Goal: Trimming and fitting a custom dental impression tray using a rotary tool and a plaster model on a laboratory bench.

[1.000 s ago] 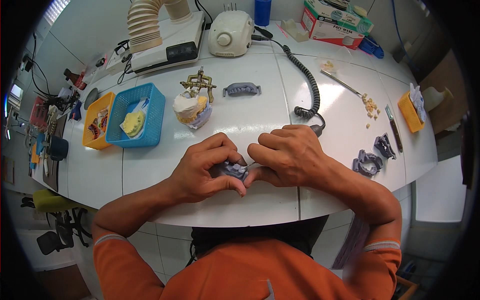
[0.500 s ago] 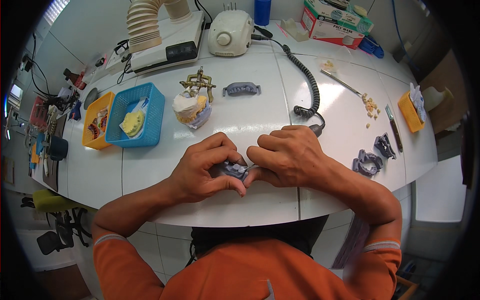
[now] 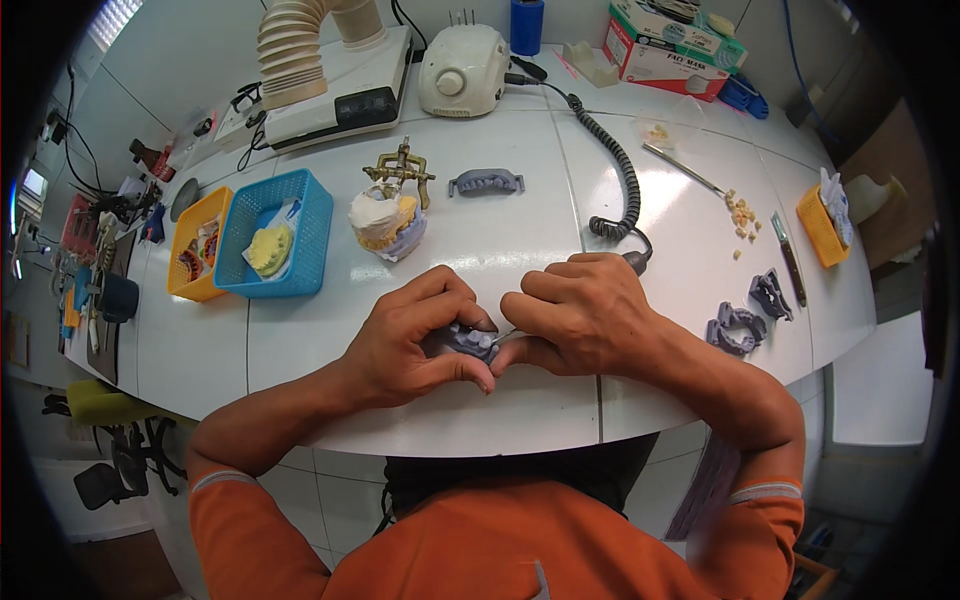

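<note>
A small grey dental model (image 3: 468, 341) with lighter teeth on it is gripped by my left hand (image 3: 415, 335), thumb below and fingers curled over the top. My right hand (image 3: 580, 315) is closed around a rotary handpiece (image 3: 636, 262). Its dark rear end, joined to a coiled cord (image 3: 622, 165), shows past my knuckles, while most of its body is hidden by the hand. From between thumb and forefinger a thin metal tip (image 3: 505, 337) reaches the model's right side. Both thumbs come close together at the model's near edge.
Beyond my hands are a plaster model (image 3: 385, 222) on a brass articulator (image 3: 402, 170), a grey dental arch (image 3: 487, 181) and a motor unit (image 3: 463, 70). A blue basket (image 3: 318, 235) stands left. Rightward lie grey models (image 3: 735, 330), a knife (image 3: 790, 262) and loose teeth (image 3: 741, 213).
The whole view has shifted very slightly. Both hands keep their grip in nearly the same place, with the tip still at the model's right side.
</note>
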Motion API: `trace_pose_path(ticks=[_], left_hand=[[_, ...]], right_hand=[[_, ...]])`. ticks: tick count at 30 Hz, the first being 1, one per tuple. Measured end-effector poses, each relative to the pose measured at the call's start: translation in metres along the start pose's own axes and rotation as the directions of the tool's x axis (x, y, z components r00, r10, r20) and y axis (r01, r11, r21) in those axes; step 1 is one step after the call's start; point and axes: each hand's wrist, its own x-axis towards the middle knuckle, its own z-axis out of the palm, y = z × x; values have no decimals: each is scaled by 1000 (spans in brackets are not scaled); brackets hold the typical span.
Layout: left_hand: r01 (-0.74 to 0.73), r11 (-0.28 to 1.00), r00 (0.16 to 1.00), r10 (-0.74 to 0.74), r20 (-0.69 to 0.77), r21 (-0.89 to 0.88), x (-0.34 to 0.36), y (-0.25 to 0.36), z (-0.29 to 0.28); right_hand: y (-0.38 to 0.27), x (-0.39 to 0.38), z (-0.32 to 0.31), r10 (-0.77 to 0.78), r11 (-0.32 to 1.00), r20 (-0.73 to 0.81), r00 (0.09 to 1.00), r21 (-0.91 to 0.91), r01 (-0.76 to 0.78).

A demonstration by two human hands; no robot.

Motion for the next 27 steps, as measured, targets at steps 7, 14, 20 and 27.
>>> trace_pose_path(ticks=[7,14,20,27], left_hand=[[89,994,996,-91,19,69,-1,8,-12],[196,966,979,-204,28,170,-5,15,-40],[405,895,885,-436,164,188,1,27,-46],[458,889,873,-449,191,-3,3,23,-45]], right_hand=[[9,-5,-15,82,996,-12,997,-28,-82],[26,-10,-27,182,981,-4,983,-64,-182],[32,-10,-26,207,976,4,978,-72,-206],[29,-10,-27,234,971,48,971,-66,-231]])
